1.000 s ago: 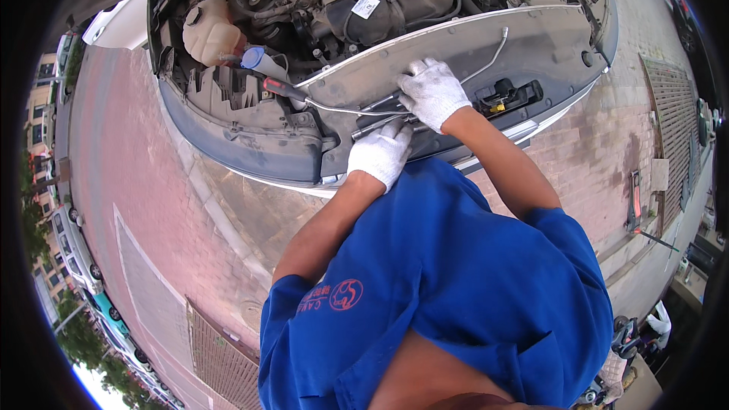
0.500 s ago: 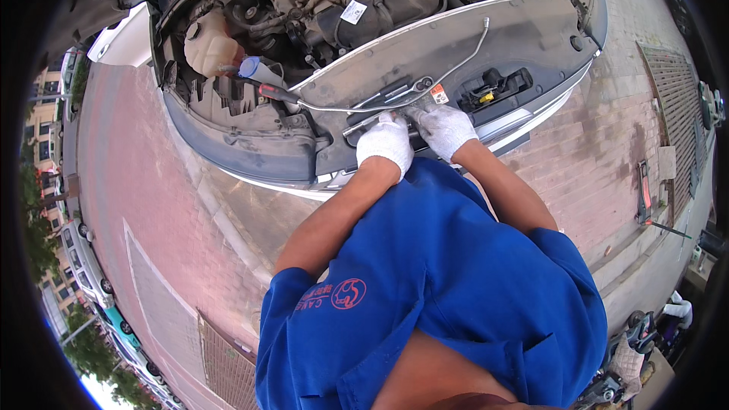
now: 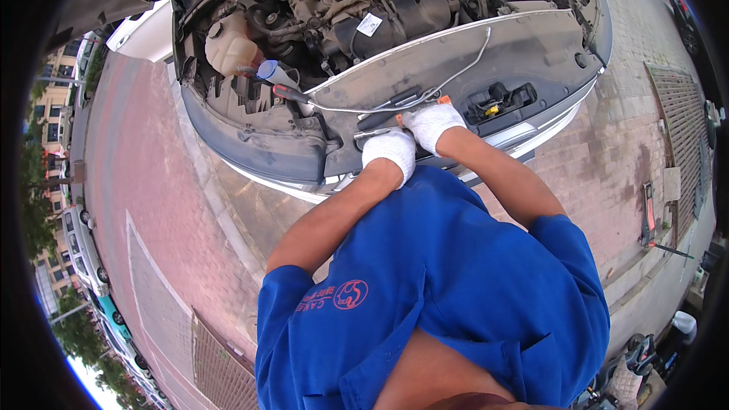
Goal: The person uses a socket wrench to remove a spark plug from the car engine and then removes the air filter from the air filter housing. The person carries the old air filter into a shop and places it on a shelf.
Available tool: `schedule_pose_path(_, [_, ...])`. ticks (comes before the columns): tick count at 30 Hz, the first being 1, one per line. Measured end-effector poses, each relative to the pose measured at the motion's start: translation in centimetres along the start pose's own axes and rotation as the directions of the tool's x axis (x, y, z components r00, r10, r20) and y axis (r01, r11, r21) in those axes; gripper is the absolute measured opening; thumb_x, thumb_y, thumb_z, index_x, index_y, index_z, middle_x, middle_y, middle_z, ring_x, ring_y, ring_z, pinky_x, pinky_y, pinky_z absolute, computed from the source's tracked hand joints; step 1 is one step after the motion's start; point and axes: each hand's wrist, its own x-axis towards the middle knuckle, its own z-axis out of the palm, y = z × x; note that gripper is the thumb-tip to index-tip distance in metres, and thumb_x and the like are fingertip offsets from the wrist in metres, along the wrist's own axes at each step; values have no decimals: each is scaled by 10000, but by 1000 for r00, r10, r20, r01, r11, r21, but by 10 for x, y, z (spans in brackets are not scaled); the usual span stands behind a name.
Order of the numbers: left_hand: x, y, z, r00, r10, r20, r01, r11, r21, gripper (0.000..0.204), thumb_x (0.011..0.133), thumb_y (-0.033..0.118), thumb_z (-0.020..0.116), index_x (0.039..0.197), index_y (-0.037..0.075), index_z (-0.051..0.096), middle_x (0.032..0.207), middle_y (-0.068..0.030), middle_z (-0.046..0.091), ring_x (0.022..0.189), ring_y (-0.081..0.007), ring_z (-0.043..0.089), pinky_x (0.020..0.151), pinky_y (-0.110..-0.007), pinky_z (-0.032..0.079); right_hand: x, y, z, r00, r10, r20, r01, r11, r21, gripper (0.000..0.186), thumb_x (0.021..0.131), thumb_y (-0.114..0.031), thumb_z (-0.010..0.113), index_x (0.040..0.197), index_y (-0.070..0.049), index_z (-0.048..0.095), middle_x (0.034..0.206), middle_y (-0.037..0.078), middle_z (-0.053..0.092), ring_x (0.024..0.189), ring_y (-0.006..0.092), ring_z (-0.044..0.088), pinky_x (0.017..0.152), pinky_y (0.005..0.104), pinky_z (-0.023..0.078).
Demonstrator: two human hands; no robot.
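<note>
My left hand [image 3: 390, 149], in a white knit glove, is over the car's front panel with its fingers curled in. What it holds is hidden. A bare metal rod [image 3: 370, 134] comes out just left of its fingers. Beside it, my right hand [image 3: 434, 124], gloved alike, bends its fingers toward the left one; a small orange patch [image 3: 399, 119] shows at its fingertips, its kind unclear. Beyond both hands lie dark-handled tools [image 3: 391, 110] and a ratchet wrench [image 3: 431, 95]. A long thin metal rod with a red-and-black handle [image 3: 290, 94] stretches across the panel behind them.
The open engine bay [image 3: 395, 19] lies ahead, with a pale coolant tank [image 3: 230, 47] and a blue-capped filler [image 3: 267, 70] at left. A recess with a yellow part [image 3: 492, 110] is right of my hands. A red-and-black tool [image 3: 648, 212] lies on the pavement at right.
The view has shifted, so the car sits slightly lower and farther right. My right hand has moved nearer the left, and its fingers now bend in; the orange patch at its fingertips has come into sight.
</note>
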Motion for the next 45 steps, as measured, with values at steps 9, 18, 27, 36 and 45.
schedule_pose_path(9, [-58, -89, 16, 951, -74, -299, -292, 91, -952, 159, 759, 13, 636, 917, 3, 648, 857, -92, 659, 783, -161, 651, 643, -299, 539, -43, -6, -21, 991, 76, 112, -105, 956, 274, 367, 763, -215, 605, 1074, -56, 717, 1046, 232, 706, 1020, 371, 676, 883, 418, 535])
schedule_pose_path(18, [-69, -53, -4, 915, -109, -389, -359, 220, -907, 412, 862, 38, 612, 1274, 24, 606, 863, -60, 638, 665, -102, 568, 576, -240, 471, -62, -18, -27, 913, 30, -408, 330, 536, 777, 187, 876, -179, 635, 993, -49, 701, 933, 116, 697, 877, 221, 675, 813, 344, 533])
schedule_pose_path(27, [-52, -58, -21, 997, -70, 36, -32, -779, -627, 328, 959, 336, 507, 959, 34, 635, 661, -41, 570, 437, -138, 471, 358, -235, 302, -73, -44, -52, 814, 134, -565, 479, 394, 784, 214, 807, -175, 731, 939, -19, 666, 867, 94, 681, 804, 173, 650, 730, 331, 524])
schedule_pose_path(36, [-60, -56, -48, 997, 66, -32, 41, -866, -498, 496, 990, 457, 444, 803, 26, 602, 537, -6, 414, 418, -133, 341, 348, -245, 273, -78, -53, -59, 639, -165, -751, 667, 605, 435, 221, 749, -110, 777, 953, -75, 698, 881, 120, 691, 784, 304, 687, 694, 388, 549])
schedule_pose_path(45, [-42, -40, -59, 949, -273, 160, -142, -818, -557, 457, 978, 457, 536, 765, 56, 595, 531, -8, 431, 436, -139, 381, 413, -286, 346, -63, -58, -61, 439, -365, -821, 700, 712, 58, 287, 719, -97, 777, 999, -90, 714, 915, 57, 656, 769, 267, 658, 660, 370, 544])
